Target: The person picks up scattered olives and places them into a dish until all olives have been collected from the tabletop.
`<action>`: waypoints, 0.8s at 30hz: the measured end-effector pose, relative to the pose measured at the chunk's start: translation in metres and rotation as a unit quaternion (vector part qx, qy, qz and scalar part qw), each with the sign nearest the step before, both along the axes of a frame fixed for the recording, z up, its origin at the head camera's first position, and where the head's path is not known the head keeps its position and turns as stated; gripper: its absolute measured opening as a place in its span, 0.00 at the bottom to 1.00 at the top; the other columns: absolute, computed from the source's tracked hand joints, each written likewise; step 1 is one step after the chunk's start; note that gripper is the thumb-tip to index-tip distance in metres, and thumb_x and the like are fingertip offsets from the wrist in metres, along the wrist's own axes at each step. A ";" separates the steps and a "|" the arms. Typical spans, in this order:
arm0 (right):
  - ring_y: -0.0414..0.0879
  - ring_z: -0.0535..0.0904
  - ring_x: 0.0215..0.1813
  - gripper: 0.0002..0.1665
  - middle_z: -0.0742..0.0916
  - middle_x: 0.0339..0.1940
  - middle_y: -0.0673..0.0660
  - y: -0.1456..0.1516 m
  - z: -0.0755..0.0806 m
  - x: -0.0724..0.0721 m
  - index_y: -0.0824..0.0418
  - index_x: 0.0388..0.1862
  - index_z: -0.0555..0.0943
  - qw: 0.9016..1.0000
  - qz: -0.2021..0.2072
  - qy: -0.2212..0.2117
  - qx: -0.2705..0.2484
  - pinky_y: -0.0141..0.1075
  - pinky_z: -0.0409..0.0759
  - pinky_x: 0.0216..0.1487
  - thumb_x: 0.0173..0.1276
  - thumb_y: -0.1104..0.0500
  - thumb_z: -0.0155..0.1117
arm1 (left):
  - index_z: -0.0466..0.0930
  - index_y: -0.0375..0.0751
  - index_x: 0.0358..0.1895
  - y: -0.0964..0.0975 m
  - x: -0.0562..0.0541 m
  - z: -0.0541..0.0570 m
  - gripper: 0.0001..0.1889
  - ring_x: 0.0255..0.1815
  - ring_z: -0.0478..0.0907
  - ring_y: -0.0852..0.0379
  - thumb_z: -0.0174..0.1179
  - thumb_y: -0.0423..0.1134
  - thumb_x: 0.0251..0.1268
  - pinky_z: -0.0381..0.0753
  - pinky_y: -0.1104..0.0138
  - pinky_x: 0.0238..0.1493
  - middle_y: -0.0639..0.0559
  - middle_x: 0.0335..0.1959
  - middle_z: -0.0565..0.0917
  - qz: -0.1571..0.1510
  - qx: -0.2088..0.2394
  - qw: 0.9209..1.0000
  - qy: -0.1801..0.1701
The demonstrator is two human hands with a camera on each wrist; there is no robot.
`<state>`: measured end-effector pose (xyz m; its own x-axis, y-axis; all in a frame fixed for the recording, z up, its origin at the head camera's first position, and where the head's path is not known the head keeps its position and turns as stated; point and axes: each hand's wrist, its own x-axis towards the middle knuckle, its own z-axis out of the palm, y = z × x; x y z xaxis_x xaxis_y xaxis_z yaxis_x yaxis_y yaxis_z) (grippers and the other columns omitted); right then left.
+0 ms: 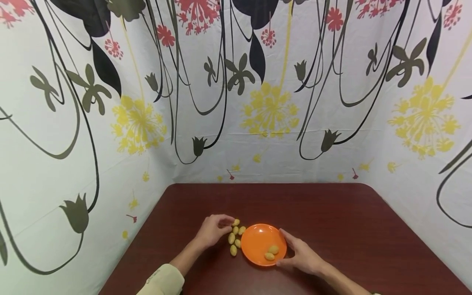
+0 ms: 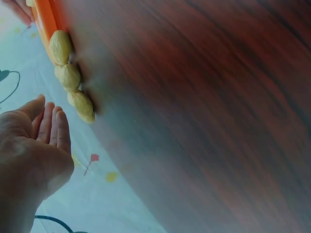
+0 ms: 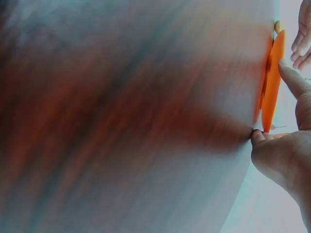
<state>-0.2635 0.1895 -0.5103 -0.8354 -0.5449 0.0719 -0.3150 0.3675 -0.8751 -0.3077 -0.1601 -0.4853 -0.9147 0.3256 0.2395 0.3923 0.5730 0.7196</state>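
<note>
An orange plate (image 1: 254,241) lies on the table with two small yellow oval fruits (image 1: 273,249) near its right side. My right hand (image 1: 304,256) holds the plate by its right rim, thumb at the near edge and fingers farther round; in the right wrist view the thumb (image 3: 291,80) touches the rim. Left of the plate, several more of these fruits (image 1: 231,238) lie in a loose group. My left hand (image 1: 214,230) is at the group's far left, its fingertips by the farthest fruit (image 1: 236,222). In the left wrist view its fingers (image 2: 62,131) are extended beside the fruits (image 2: 60,47), holding nothing visible.
The dark red-brown table (image 1: 313,209) has rounded far corners. White cloth (image 1: 221,164) printed with yellow, red and dark plant shapes stands behind it and along both sides. A light sleeve (image 1: 164,280) covers the left forearm.
</note>
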 end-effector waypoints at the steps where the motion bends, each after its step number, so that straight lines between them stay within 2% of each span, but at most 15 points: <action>1: 0.73 0.55 0.82 0.64 0.57 0.83 0.79 0.000 0.000 0.000 0.77 0.84 0.48 1.000 0.000 0.000 0.000 0.63 0.62 0.75 0.66 0.57 0.82 | 0.88 0.39 0.58 -0.001 -0.001 0.000 0.13 0.50 0.89 0.52 0.69 0.31 0.73 0.89 0.56 0.52 0.48 0.51 0.90 0.002 -0.002 1.000 0.000; 9: 0.73 0.55 0.82 0.64 0.58 0.82 0.79 0.001 0.001 0.001 0.79 0.83 0.49 1.000 -0.001 0.009 0.004 0.62 0.61 0.74 0.66 0.57 0.82 | 0.89 0.39 0.55 -0.005 -0.005 -0.005 0.12 0.47 0.89 0.53 0.70 0.32 0.72 0.89 0.55 0.50 0.50 0.48 0.91 0.012 -0.008 1.000 0.002; 15: 0.74 0.55 0.82 0.64 0.58 0.82 0.79 0.000 0.001 0.001 0.79 0.83 0.49 1.000 -0.001 0.013 0.005 0.62 0.61 0.74 0.65 0.57 0.82 | 0.91 0.42 0.53 -0.005 -0.010 -0.012 0.11 0.48 0.87 0.55 0.71 0.33 0.71 0.87 0.54 0.53 0.56 0.47 0.91 0.026 -0.031 0.999 0.004; 24: 0.73 0.56 0.82 0.64 0.58 0.82 0.80 0.001 -0.002 -0.001 0.78 0.84 0.49 1.000 0.003 0.009 -0.010 0.62 0.62 0.75 0.65 0.58 0.82 | 0.90 0.42 0.53 -0.005 -0.009 -0.014 0.10 0.51 0.87 0.48 0.71 0.32 0.71 0.86 0.50 0.55 0.52 0.49 0.91 0.027 -0.032 0.999 0.006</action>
<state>-0.2645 0.1909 -0.5121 -0.8303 -0.5485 0.0983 -0.3339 0.3483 -0.8759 -0.3165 -0.1650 -0.4990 -0.9288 0.2902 0.2303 0.3672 0.6381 0.6768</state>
